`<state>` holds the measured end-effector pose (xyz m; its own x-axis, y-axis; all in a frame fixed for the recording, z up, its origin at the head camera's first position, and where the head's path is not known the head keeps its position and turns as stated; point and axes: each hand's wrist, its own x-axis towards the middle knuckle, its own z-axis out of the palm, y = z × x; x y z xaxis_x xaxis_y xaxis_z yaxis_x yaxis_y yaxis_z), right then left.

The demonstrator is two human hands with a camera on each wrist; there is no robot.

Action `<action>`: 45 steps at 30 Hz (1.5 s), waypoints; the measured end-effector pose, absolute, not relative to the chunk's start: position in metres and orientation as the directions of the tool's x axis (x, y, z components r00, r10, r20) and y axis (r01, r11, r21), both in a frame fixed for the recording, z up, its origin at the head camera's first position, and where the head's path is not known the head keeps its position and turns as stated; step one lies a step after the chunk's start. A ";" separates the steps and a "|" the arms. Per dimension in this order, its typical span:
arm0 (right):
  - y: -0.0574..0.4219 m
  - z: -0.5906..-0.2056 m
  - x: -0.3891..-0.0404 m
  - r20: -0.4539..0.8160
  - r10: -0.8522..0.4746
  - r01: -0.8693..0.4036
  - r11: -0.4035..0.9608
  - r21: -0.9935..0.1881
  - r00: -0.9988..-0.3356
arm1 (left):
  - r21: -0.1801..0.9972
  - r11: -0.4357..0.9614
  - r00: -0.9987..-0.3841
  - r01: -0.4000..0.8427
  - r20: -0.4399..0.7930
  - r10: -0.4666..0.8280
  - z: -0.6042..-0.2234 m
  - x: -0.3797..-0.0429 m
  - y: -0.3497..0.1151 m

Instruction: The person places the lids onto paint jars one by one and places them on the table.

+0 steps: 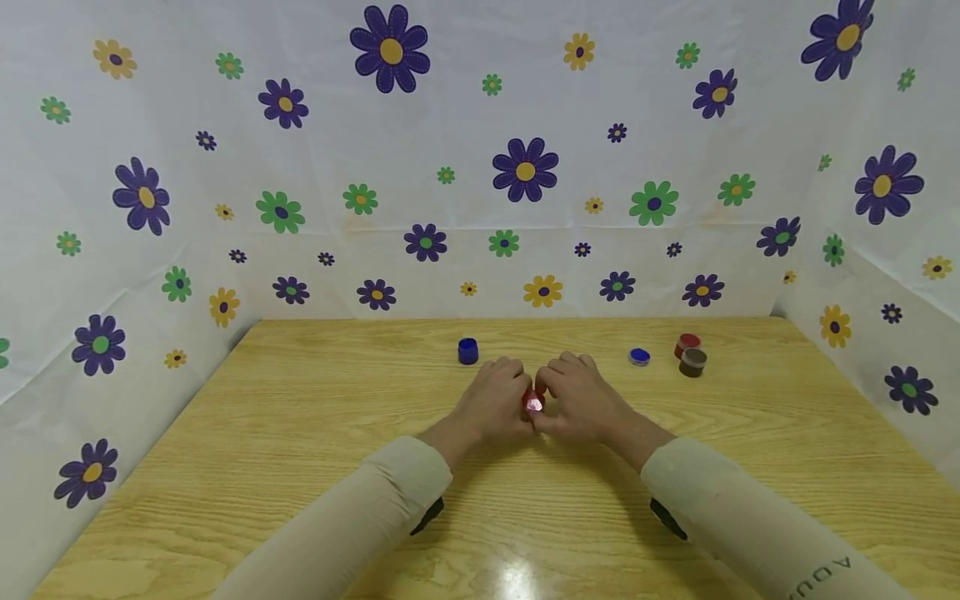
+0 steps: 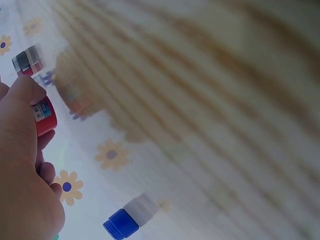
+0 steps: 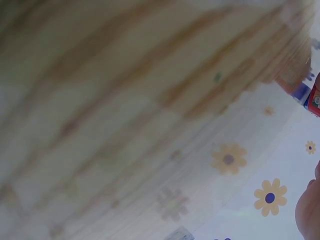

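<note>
Over the middle of the table, a small red paint jar [image 1: 533, 402] sits between the two hands, its top catching a bright reflection. My left hand [image 1: 493, 403] grips it from the left, and its thumb lies against the labelled red jar [image 2: 45, 116] in the left wrist view. From the other side my right hand [image 1: 581, 398] pinches the jar with curled fingers. Only a slice of the red jar [image 3: 314, 101] and part of the right hand [image 3: 309, 210] show at the edge of the right wrist view. The fingers hide much of the jar.
A blue paint jar [image 1: 468, 352] stands beyond the left hand. Right of the hands lies a flat blue lid [image 1: 640, 357], with a red jar [image 1: 687, 344] and a dark brown jar [image 1: 693, 363] close together farther right. Flower-printed cloth [image 1: 450, 125] walls the wooden table [image 1: 315, 467].
</note>
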<state>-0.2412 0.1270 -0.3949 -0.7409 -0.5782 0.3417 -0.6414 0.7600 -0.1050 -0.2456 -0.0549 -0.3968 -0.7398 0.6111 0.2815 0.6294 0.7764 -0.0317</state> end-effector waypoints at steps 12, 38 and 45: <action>0.126 -0.393 -0.240 0.332 -0.596 -0.655 0.749 -0.100 -0.731 | -0.029 0.767 -0.734 0.641 0.270 0.624 -0.397 -0.246 -0.056; 0.122 -0.393 -0.240 0.297 -0.525 -0.565 0.823 -0.064 -0.798 | -0.043 0.787 -0.776 0.616 0.141 0.615 -0.402 -0.248 -0.048; 0.119 -0.395 -0.240 0.266 -0.486 -0.523 0.847 -0.090 -0.833 | -0.010 0.800 -0.792 0.600 0.135 0.596 -0.402 -0.246 -0.051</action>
<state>-0.2395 0.1194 -0.3949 -0.8326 -0.4860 0.2657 -0.5233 0.8474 -0.0900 -0.2463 -0.0513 -0.4020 -0.7920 0.5955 0.1346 0.5998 0.8001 -0.0102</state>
